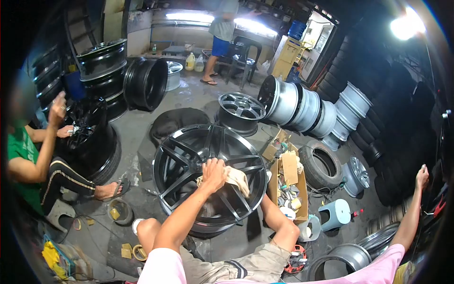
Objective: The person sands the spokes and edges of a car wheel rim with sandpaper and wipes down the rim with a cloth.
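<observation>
A dark alloy wheel rim (163, 189) with several twin spokes sits in front of my knees, tilted towards me. My left hand (215, 175) is over its centre, fingers closed on a cream cloth (237, 180) that drapes across the spokes. Out to the far right, my right hand (422, 177) is raised away from the rim with its fingers closed. Whatever those fingers may hold is too small to make out.
A cardboard box (302, 194) of supplies stands right of the rim, near a tire (322, 165) and a blue stool (335, 213). Silver rims (309, 109) lie in a row behind. At left, a co-worker in a green shirt (21, 151) handles another black rim (87, 125).
</observation>
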Action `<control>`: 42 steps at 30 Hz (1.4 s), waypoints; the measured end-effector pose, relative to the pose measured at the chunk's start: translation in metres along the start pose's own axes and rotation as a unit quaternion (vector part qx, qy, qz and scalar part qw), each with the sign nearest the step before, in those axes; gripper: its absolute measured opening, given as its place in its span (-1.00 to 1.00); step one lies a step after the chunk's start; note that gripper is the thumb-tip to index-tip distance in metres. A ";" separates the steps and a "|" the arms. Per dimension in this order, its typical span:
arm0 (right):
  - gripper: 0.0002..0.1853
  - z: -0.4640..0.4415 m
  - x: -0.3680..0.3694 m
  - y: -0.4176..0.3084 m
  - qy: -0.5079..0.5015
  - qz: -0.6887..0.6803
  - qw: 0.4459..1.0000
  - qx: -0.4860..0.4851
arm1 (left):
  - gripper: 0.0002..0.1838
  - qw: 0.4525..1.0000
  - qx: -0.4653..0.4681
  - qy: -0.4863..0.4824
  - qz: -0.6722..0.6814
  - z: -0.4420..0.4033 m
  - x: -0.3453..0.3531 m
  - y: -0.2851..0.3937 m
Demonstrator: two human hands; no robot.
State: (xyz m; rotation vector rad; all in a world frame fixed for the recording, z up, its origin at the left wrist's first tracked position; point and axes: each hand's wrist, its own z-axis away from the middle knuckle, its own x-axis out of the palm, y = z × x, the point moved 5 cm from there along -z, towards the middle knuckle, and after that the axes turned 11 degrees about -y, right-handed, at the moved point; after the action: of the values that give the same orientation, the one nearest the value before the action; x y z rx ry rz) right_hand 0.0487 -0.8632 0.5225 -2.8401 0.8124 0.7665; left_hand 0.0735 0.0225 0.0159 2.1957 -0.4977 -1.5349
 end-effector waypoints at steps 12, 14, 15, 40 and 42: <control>-0.55 0.166 0.172 -0.193 -0.339 -0.406 0.848 -0.036 | -0.71 0.940 0.113 -0.024 0.321 -0.015 -0.201 0.119; -0.57 0.233 0.232 -0.242 -0.411 -0.426 0.804 -0.058 | -0.79 0.904 0.215 -0.048 0.366 0.016 -0.254 0.196; -0.50 0.274 0.197 -0.283 -0.419 -0.414 0.804 -0.090 | -0.82 0.894 0.318 -0.004 0.316 0.035 -0.280 0.229; -0.64 0.617 0.178 -0.380 -0.482 -0.430 0.761 -0.064 | -0.49 0.853 0.405 -0.113 0.308 -0.015 -0.278 0.400; -0.62 0.624 0.184 -0.376 -0.477 -0.439 0.760 -0.051 | -0.55 0.870 0.344 -0.117 0.333 -0.054 -0.279 0.405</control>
State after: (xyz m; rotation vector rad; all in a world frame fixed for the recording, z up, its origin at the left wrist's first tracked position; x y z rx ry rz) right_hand 0.1021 -0.4932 -0.1296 -1.9497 -0.6620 1.7333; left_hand 0.0105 -0.1731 0.4664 1.9046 -1.8994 -1.3269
